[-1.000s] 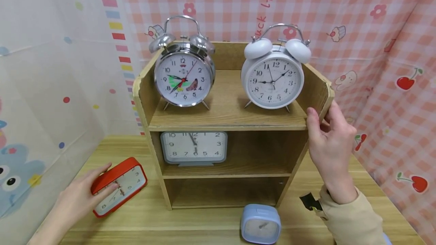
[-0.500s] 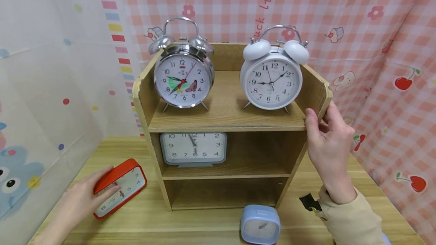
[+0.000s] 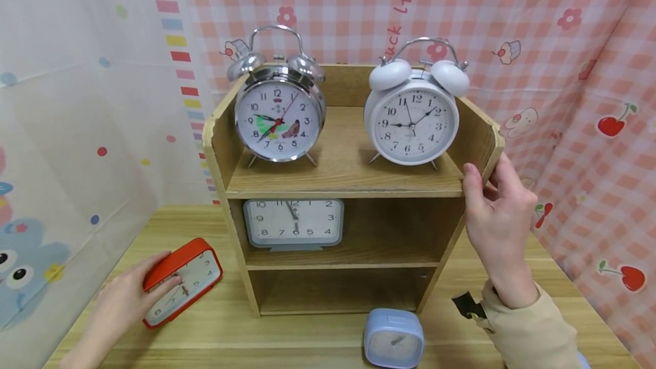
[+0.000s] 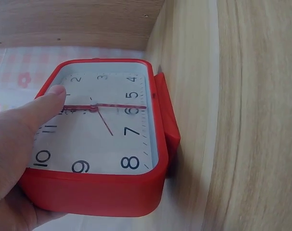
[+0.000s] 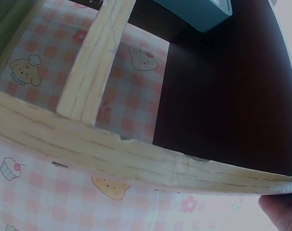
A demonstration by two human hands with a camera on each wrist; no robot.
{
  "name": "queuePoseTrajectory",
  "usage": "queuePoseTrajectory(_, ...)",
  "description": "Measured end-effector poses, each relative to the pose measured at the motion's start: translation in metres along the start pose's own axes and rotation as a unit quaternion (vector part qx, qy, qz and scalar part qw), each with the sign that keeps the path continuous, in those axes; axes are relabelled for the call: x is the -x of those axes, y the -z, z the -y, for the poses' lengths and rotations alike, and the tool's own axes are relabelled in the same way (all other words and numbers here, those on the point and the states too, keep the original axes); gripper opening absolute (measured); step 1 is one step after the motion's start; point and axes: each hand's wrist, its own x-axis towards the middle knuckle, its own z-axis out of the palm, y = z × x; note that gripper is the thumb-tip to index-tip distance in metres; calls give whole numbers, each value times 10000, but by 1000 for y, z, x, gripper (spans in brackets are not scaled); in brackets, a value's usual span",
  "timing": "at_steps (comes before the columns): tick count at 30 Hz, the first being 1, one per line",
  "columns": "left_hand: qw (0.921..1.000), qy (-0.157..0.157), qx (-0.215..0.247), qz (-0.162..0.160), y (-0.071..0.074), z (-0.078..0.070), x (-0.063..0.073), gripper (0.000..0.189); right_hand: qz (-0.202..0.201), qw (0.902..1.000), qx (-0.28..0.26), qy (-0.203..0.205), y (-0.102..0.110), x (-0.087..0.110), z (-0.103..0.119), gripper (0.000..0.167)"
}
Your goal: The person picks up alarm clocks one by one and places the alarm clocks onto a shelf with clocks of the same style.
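My left hand [image 3: 122, 296] holds a red rectangular alarm clock [image 3: 197, 278] by its top, left of the wooden shelf unit [image 3: 338, 171]. Seen from the left wrist, the thumb presses on the clock's white face [image 4: 100, 139] and the other fingers go behind the case. The clock tilts, with its lower edge close to the tabletop. My right hand [image 3: 504, 232] grips the unit's right side panel just below its top corner, the thumb on the inner front edge and the fingers around the outside. In the right wrist view, fingertips [image 5: 280, 209] show at that panel's edge.
A silver twin-bell clock [image 3: 279, 118] and a white twin-bell clock [image 3: 412, 130] stand on the top shelf. A grey rectangular clock [image 3: 294, 224] occupies the middle shelf's left side. A small blue clock [image 3: 394, 339] sits on the table [image 3: 307, 340] before the unit. Patterned cloth [image 3: 338, 27] hangs behind.
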Motion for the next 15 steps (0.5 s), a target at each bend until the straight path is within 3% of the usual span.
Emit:
queuePoseTrajectory(9, 9985, -263, 91, -463, -4, 0, 6, 63, 9, 10000, -33, -24, 1, 1, -2, 28)
queuePoseTrajectory(15, 9979, -225, 139, -591, 1, -1, 16, 63, 60, 10000, 15, 27, 1, 0, -2, 28)
